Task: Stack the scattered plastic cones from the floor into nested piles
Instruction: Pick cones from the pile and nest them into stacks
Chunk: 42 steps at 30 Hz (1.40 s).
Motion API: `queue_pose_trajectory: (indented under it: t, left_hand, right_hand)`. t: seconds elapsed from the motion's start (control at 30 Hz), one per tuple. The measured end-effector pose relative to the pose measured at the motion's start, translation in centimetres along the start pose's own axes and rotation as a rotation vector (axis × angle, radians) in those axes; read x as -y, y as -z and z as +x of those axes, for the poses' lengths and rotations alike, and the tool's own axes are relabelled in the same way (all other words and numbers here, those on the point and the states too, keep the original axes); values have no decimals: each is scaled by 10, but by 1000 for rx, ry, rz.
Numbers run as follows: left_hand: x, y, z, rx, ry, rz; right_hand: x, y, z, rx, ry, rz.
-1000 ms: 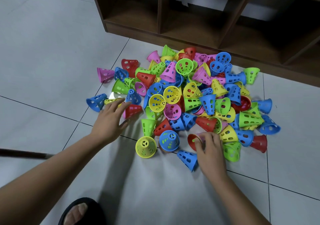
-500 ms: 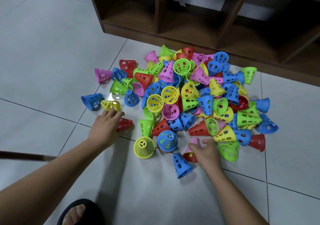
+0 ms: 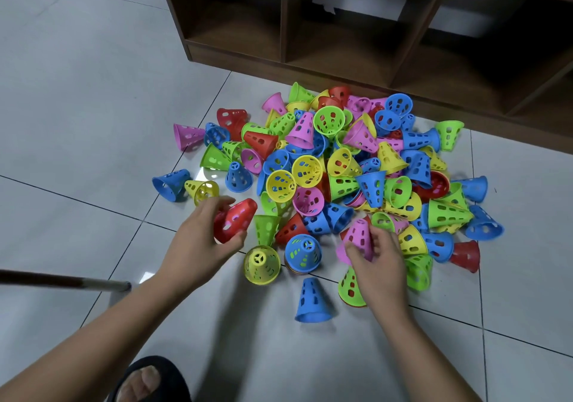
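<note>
The left hand point(image 3: 198, 243) has its fingers curled round a red cone point(image 3: 235, 220), lifted at the pile's eight o'clock edge; the right hand point(image 3: 379, 265) pinches a pink cone point(image 3: 359, 236), tip up, at six o'clock; the heap of cones point(image 3: 335, 166) sprawls on the tiled floor point(image 3: 77, 107) before a wooden shelf unit point(image 3: 341, 45); a blue cone point(image 3: 313, 301) stands apart at six.
</note>
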State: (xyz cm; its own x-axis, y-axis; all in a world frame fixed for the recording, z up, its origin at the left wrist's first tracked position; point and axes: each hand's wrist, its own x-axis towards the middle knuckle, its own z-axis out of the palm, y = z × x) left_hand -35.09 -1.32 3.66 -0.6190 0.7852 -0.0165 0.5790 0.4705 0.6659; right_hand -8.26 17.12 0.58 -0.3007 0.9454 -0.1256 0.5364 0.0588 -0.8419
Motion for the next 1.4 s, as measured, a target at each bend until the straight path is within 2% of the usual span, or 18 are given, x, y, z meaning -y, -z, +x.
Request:
queue_pose_trajectory:
  t: [0.2, 0.37, 0.53, 0.77, 0.87, 1.0, 1.13, 1.23, 1.4]
  left_hand:
    - [-39, 0, -19, 18, -48, -243]
    - [-33, -22, -36, 128, -97, -192]
    - [-14, -33, -40, 163, -38, -138]
    - [2, -46, -48, 186, -15, -68]
    - [5, -50, -56, 166, 20, -99]
    - [7, -56, -76, 72, 190, -131]
    - [4, -60, -95, 66, 229, -51]
    - [2, -67, -106, 148, 175, 6]
    - [-13, -84, -115, 228, -115, 95]
  right_hand:
    - [41, -4, -17, 2, 167, 131]
    - [58, -17, -34, 89, 315, 90]
    - [46, -28, -41, 232, 323, 6]
    - [17, -29, -41, 296, 308, -101]
    - [8, -23, -40, 259, 323, -123]
    - [-18, -7, -41, 205, 248, -240]
    - [-45, 7, -50, 131, 178, -393]
    - [-62, 12, -61, 111, 141, -478]
    - [-82, 13, -86, 89, 91, -616]
